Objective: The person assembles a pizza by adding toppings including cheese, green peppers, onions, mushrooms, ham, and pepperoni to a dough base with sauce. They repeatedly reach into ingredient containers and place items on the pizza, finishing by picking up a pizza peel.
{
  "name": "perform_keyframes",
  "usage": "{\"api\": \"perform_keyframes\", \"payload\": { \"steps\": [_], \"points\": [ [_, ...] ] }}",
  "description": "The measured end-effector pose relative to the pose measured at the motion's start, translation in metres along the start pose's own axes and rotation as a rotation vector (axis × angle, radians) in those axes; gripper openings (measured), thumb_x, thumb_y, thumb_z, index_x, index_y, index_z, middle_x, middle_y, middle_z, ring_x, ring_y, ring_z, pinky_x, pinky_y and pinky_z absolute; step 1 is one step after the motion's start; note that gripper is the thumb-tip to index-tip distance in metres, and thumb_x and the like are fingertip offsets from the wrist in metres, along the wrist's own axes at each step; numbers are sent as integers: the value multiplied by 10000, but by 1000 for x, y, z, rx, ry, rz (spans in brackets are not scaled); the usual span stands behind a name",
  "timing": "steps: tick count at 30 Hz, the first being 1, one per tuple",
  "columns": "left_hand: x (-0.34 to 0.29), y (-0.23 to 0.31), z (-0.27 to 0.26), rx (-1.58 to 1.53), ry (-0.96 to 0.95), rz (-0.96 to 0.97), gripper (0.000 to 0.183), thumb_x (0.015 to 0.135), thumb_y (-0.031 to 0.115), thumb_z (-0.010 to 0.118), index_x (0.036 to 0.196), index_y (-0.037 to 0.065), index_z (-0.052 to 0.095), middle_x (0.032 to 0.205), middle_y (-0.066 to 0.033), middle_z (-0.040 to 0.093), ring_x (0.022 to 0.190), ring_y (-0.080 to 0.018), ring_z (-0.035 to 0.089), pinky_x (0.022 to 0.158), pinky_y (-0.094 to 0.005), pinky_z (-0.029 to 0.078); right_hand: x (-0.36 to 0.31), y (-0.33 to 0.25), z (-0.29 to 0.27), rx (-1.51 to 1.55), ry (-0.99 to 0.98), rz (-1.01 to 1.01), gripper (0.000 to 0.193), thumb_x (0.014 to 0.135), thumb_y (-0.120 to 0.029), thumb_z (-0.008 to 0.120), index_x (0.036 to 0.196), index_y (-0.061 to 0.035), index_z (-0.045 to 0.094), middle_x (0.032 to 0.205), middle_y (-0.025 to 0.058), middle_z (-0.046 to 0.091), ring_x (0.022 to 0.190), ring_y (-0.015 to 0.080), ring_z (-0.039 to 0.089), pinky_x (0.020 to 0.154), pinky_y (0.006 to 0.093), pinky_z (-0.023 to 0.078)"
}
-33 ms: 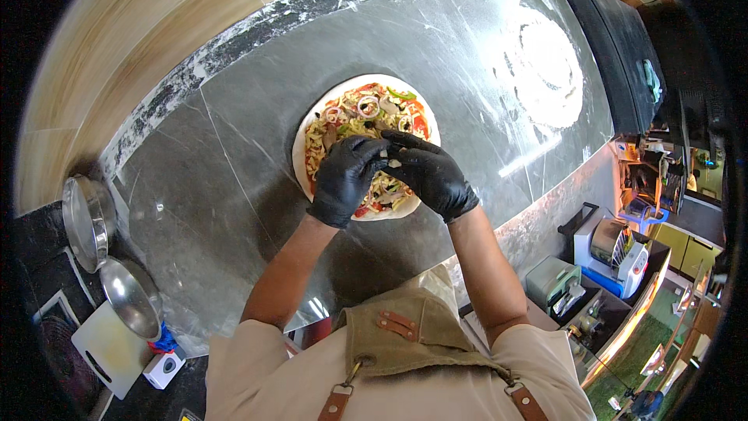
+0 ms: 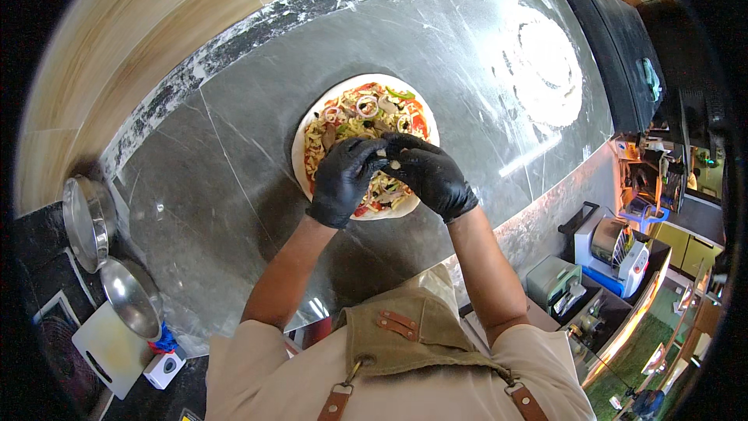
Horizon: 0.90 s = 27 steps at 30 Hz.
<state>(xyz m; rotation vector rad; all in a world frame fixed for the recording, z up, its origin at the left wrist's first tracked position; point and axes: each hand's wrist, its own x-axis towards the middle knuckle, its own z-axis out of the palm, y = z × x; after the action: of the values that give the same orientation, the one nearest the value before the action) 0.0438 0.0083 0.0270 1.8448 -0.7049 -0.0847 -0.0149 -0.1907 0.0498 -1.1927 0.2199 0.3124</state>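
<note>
An uncooked pizza [image 2: 310,164] lies on the grey counter, its pale dough rim showing round the toppings. Onion rings [image 2: 367,106], a green pepper strip [image 2: 400,94], mushroom slices, shredded cheese and red sauce cover it. Just above its middle, my left hand [image 2: 344,179] and my right hand [image 2: 431,175], both in black gloves, meet at the fingertips. Both are closed in a pinch, with small pale topping pieces [image 2: 394,164] showing between the fingers. What kind of topping these are is too small to make out. The hands hide the pizza's centre and lower right part.
The marble-patterned counter [image 2: 257,86] carries a patch of white flour [image 2: 545,70] at the far right. Metal bowls [image 2: 131,296] and a white cutting board [image 2: 111,349] stand at the left. A black box-shaped unit [image 2: 615,58] borders the right end. A slicer [image 2: 619,257] stands lower right.
</note>
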Motion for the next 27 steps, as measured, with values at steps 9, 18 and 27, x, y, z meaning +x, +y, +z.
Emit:
{"api": "perform_keyframes", "payload": {
  "steps": [9, 18, 27],
  "points": [
    [-27, 10, 1, 95, -28, 26, 321, 840, 36, 720, 1157, 79, 749, 992, -115, 716, 941, -311, 696, 837, -413, 550, -26, 7, 17, -28, 202, 287, 319, 993, -193, 675, 1193, 52, 715, 1097, 109, 753, 963, 160, 697, 899, 304, 554],
    [-40, -2, 0, 167, -58, 141, 394, 835, -18, 605, 1207, 42, 719, 1101, -182, 684, 1049, -388, 655, 952, -476, 529, -23, 20, 21, -202, 180, 268, 333, 1005, -240, 698, 1202, 28, 718, 1094, 73, 752, 941, 108, 669, 867, 279, 538],
    [-4, -17, 9, 297, -5, 342, 324, 848, -2, 682, 1163, 66, 707, 1029, -128, 672, 959, -333, 659, 835, -463, 546, -8, 21, 10, -528, 419, 111, 229, 987, -174, 707, 1076, 31, 759, 993, 94, 779, 886, 117, 668, 843, 295, 545]
  ]
}}
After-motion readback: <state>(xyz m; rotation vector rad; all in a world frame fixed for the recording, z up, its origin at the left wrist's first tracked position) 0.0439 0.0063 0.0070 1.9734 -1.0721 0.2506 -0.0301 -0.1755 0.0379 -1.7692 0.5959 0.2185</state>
